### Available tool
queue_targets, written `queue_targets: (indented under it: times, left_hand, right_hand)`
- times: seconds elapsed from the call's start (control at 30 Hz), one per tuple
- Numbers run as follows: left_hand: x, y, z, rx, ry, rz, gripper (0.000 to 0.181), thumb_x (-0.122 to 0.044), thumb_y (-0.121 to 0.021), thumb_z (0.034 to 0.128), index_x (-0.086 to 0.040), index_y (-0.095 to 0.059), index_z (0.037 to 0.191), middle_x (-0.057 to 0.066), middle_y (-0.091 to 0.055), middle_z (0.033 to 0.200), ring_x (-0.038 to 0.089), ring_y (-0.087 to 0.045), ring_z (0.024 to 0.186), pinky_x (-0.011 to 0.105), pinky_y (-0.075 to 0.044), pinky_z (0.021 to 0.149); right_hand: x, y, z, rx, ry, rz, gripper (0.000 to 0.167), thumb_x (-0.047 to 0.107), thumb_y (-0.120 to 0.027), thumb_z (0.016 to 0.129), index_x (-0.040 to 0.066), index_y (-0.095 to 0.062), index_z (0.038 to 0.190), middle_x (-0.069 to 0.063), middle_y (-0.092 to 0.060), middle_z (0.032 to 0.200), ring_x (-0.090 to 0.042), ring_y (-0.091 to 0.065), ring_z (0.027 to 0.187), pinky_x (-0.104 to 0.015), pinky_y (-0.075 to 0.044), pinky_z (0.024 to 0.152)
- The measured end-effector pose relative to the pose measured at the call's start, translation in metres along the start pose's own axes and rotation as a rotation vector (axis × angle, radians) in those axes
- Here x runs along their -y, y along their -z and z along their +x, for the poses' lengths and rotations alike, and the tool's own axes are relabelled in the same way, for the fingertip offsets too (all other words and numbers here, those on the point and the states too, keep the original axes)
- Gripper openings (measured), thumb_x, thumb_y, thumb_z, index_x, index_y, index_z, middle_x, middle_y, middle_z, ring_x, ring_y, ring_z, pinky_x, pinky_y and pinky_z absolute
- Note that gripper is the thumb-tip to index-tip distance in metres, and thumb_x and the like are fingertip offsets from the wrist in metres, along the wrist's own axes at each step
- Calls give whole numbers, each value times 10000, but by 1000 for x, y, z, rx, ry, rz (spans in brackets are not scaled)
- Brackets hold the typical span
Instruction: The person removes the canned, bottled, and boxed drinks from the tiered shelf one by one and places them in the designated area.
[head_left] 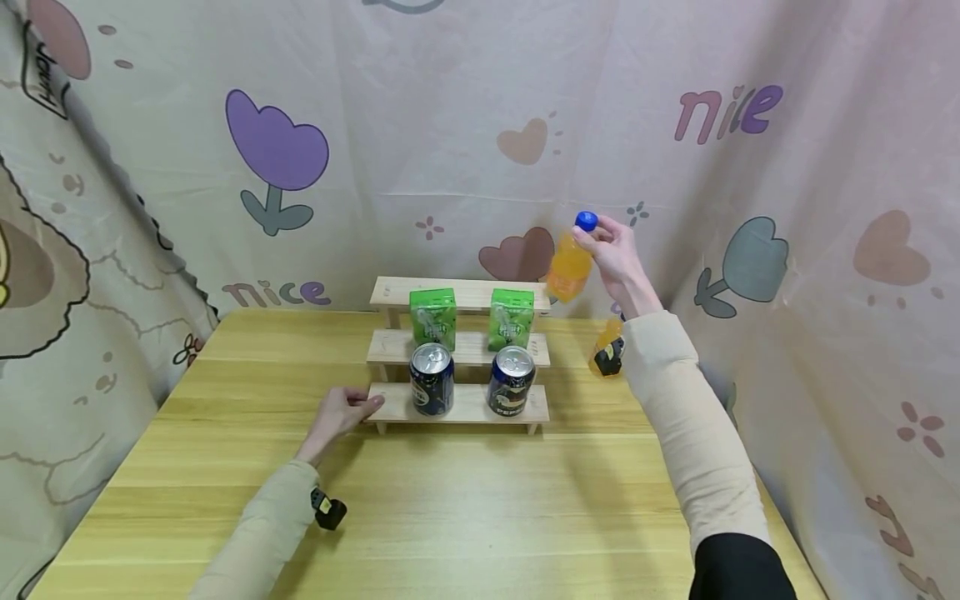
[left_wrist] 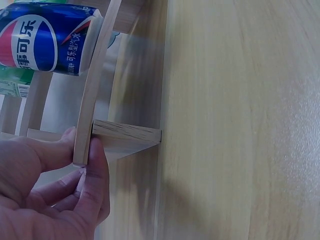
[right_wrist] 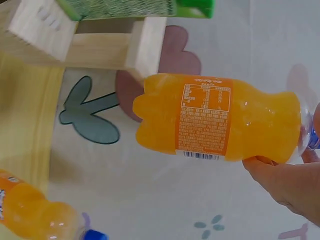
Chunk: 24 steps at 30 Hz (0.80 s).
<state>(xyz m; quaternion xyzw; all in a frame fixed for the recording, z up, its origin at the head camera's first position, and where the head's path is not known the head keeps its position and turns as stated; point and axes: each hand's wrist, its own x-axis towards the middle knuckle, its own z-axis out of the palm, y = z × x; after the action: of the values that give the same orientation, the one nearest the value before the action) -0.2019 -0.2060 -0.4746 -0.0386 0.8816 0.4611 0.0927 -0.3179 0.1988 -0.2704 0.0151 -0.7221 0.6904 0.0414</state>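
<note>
My right hand [head_left: 617, 257] grips an orange soda bottle [head_left: 569, 265] near its blue cap and holds it, slightly tilted, in the air by the right end of the top step. At the left end of the lowest step, my left hand [head_left: 345, 412] pinches the board of a three-step wooden rack [head_left: 468, 403] between thumb and fingers. Two blue cola cans [head_left: 432, 379] stand on that lowest step. On the middle step are two green drink cartons [head_left: 512, 319]. In the right wrist view the held bottle [right_wrist: 200, 117] shows its orange label.
A second orange soda bottle [head_left: 609, 335] stands on the wooden table [head_left: 465, 517] to the right of the rack, partly hidden by the right wrist's camera. Behind the table hangs a patterned curtain [head_left: 420, 117], which also runs along both sides.
</note>
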Motion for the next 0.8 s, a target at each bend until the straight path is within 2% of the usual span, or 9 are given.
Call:
queue_targets:
  times: [0.17, 0.4, 0.53, 0.63, 0.7, 0.8]
  left_hand:
    - [0, 0, -1, -3, 0, 9, 440, -283, -651, 988, 120, -655, 1165, 233, -744, 982, 176, -692, 798, 354, -590, 747]
    - [0, 0, 0, -7, -2, 9, 444, -283, -654, 987, 122, -654, 1167, 241, -743, 994, 169, -691, 794, 353, -587, 753]
    - [0, 0, 0, -5, 2, 5, 450, -286, -655, 985, 123, -649, 1175, 246, -739, 1008, 174, -692, 805, 372, -593, 771]
    - [0, 0, -1, -4, -2, -1, 440, -278, -656, 985, 124, -651, 1165, 249, -738, 1004, 178, -694, 799, 386, -597, 774]
    - [0, 0, 0, -6, -5, -5, 429, -271, -657, 984, 123, -656, 1154, 247, -739, 994, 177, -692, 790, 383, -596, 764]
    - [0, -1, 0, -9, -9, -2, 426, -267, -657, 983, 123, -658, 1152, 249, -739, 991, 178, -692, 786, 369, -595, 751]
  right_hand:
    - [-13, 8, -2, -11, -38, -27, 202, 196, -625, 999, 171, -636, 1200, 58, -621, 1048, -190, -484, 1223, -505, -184, 1275]
    - [-39, 18, -5, -5, -89, -65, 379, 209, -610, 1010, 91, -560, 1366, 76, -596, 1090, -264, -426, 1363, -472, -196, 1283]
    - [-58, 22, -6, -5, -114, -113, 464, 219, -609, 1013, 46, -501, 1430, 81, -556, 1107, -308, -369, 1432, -516, -167, 1280]
    - [-72, 24, -7, -5, -138, -140, 501, 224, -614, 1012, 35, -473, 1454, 13, -558, 1205, -329, -337, 1465, -556, -136, 1275]
    - [-81, 25, -7, -4, -157, -138, 522, 219, -622, 1008, 36, -457, 1468, -93, -556, 1333, -340, -324, 1480, -565, -122, 1275]
    - [-95, 26, -8, -11, -191, -138, 548, 220, -631, 1002, 61, -439, 1490, -187, -458, 1526, -347, -306, 1504, -571, -120, 1275]
